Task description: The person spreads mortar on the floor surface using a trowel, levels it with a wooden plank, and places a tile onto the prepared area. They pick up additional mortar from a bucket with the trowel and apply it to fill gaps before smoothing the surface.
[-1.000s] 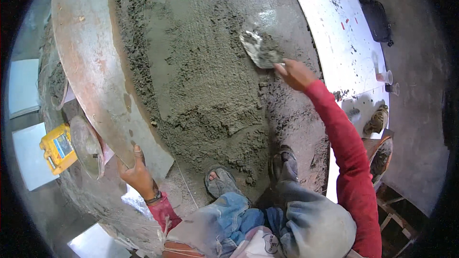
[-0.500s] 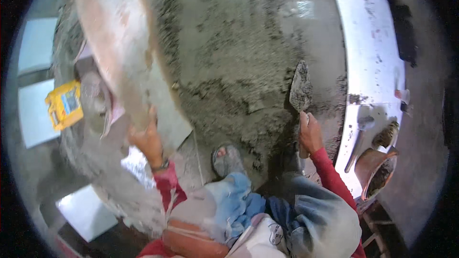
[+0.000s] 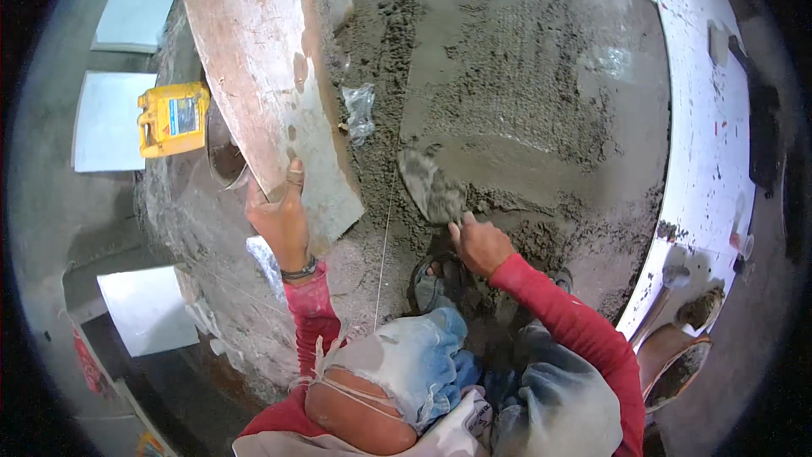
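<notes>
My left hand [image 3: 284,218] is closed on the lower left edge of a long, stained wooden board [image 3: 254,59], which stretches away toward the far left. In my right hand [image 3: 482,245] is the handle of a pointed trowel [image 3: 430,184], its blade coated with grey mortar. The blade rests on or just over a bed of wet mortar [image 3: 533,118], near that bed's left edge. A thin pale string [image 3: 386,261] runs beside the bed, between the board and the trowel. The trowel's handle is mostly hidden in my fingers.
A yellow jug [image 3: 173,120] stands left of the board, near white tiles [image 3: 114,123]. A clear crumpled plastic bag [image 3: 359,114] lies right of the board. White tiled flooring [image 3: 709,131] borders the mortar on the right, with a mortar-filled bucket [image 3: 677,368]. My sandalled foot [image 3: 433,281] is close to the trowel.
My right hand has swung the trowel leftward, from the right part of the mortar to its left edge. My left hand still grips the board. The whole view has shifted.
</notes>
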A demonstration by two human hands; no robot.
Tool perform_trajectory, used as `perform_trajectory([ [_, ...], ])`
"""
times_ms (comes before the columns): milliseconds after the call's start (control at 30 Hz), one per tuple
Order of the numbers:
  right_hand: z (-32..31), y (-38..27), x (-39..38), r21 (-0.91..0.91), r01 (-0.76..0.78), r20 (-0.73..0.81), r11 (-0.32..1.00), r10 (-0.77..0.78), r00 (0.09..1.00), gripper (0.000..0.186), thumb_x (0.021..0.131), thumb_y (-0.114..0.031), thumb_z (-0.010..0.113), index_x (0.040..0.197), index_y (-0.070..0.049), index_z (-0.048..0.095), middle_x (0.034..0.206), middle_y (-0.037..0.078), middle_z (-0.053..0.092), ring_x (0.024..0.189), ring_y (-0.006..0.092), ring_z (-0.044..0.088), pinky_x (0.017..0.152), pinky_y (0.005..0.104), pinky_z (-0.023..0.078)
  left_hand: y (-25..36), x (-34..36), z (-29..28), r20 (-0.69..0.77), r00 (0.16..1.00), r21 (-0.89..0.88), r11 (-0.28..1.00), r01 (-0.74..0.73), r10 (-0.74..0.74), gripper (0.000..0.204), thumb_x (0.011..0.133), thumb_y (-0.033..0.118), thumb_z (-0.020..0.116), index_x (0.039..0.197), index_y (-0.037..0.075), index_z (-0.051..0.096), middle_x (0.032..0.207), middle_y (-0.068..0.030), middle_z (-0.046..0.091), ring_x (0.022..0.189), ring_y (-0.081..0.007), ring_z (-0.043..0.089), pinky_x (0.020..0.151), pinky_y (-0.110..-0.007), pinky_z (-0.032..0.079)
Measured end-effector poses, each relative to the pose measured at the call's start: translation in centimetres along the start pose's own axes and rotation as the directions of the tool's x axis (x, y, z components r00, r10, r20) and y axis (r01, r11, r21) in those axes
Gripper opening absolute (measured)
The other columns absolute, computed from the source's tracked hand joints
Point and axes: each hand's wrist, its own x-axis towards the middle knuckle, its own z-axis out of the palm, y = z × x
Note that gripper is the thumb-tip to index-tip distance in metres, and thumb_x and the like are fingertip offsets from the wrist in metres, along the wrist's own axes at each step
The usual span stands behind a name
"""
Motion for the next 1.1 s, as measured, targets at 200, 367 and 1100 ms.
perform_trajectory([
  [200, -4.6, 2.0, 1.3, -0.467, 0.285, 0.015, 0.837, -0.315, 0.949, 0.022, 0.096, -0.033, 0.051, 0.097, -0.011, 0.052, 0.067, 0.014, 0.064, 0.062, 0.0322, 0.068, 0.050, 0.0429, 0.053, -1.5, -0.2, -3.1, -0.085, 0.996, 0.035, 0.999, 0.039, -0.035, 0.037, 0.085, 0.015, 0.077, 0.115, -0.004, 0.065, 0.106, -0.0108, 0.071, 0.095, -0.0166, 0.065, 0.087, -0.031, 0.050],
  [367, -9.6, 4.1, 9.6, -0.520, 0.159, -0.218, 0.839, -0.310, 0.925, 0.028, 0.096, -0.038, 0.053, 0.101, -0.010, 0.054, 0.076, 0.019, 0.067, 0.060, 0.0367, 0.066, 0.051, 0.0467, 0.052, -1.2, -0.6, -3.1, -0.100, 0.991, 0.053, 0.994, 0.091, -0.085, 0.036, 0.085, 0.014, 0.077, 0.114, -0.004, 0.065, 0.106, -0.0110, 0.071, 0.095, -0.0163, 0.066, 0.087, -0.031, 0.050],
  [1100, -3.7, 14.4, -22.0, 0.285, -0.386, -0.346, 0.877, 0.470, 0.812, 0.027, 0.089, -0.029, 0.066, 0.103, -0.007, 0.060, 0.072, 0.021, 0.064, 0.064, 0.0395, 0.064, 0.060, 0.0465, 0.051, 3.1, 3.8, 3.2, 0.098, 0.994, -0.072, 0.997, -0.035, 0.042, 0.035, 0.084, 0.016, 0.078, 0.108, -0.007, 0.067, 0.105, -0.0122, 0.072, 0.091, -0.0174, 0.066, 0.086, -0.032, 0.049],
])
